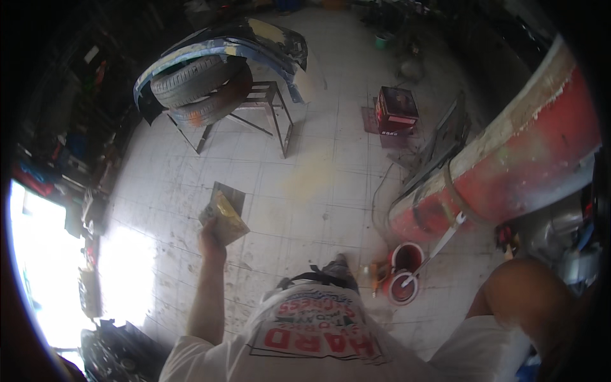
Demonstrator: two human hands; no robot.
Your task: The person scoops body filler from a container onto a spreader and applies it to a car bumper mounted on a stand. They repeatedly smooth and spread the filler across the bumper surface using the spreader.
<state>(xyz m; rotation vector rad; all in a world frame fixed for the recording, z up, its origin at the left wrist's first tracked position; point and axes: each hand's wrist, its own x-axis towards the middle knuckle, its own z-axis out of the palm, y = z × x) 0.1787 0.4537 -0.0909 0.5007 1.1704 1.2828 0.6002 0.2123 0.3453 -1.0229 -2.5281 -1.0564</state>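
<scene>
Out in front of me at the left, my left hand (213,230) is closed on a putty board (237,196), a flat dark sheet. Yellow putty (224,207) is smeared over its near part. The fingers are partly hidden by the board. My right arm bends sharply at the elbow at the lower right, and its hand is out of the picture. Farther off, a car bumper (219,48) with yellowish patches rests over stacked tires (188,83) on a metal stand (273,105).
A red pillar (503,165) leans across the right side of the view. At its foot stand red cans (402,294), one with a pale stick in it. A red and black box (398,107) sits on the tiled floor (318,216). Dark clutter lines the left wall.
</scene>
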